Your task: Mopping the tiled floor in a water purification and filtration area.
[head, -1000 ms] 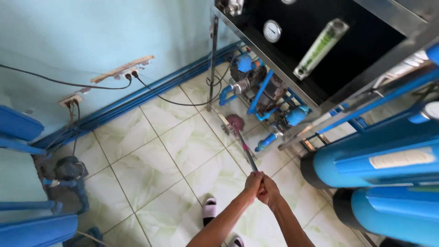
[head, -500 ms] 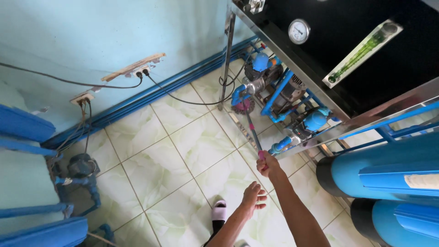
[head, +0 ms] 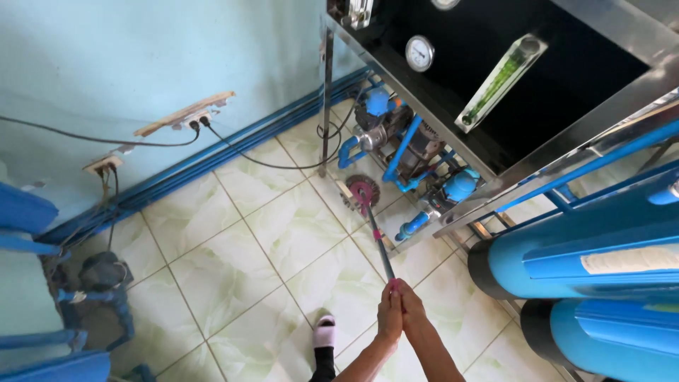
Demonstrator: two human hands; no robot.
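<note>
Both my hands grip the pink end of a long mop handle (head: 378,244) low in the head view. My left hand (head: 389,315) and my right hand (head: 411,310) are pressed together around it. The handle slants up and away to a round pink mop head (head: 363,191), which rests on the tiled floor (head: 283,233) beside a metal frame leg and the blue pipework (head: 399,152) of a water machine. My foot in a white sandal (head: 324,331) stands just left of my arms.
A black panel with a round gauge (head: 419,53) and a green tube meter (head: 501,81) fills the upper right. Large blue tanks (head: 587,258) lie at the right. Wall sockets with cables (head: 187,120) and a blue pipe run along the left wall; a small pump (head: 102,272) sits at lower left.
My left hand has come back up to join the right on the handle. The mop head has stayed near the machine's base while my view shifted.
</note>
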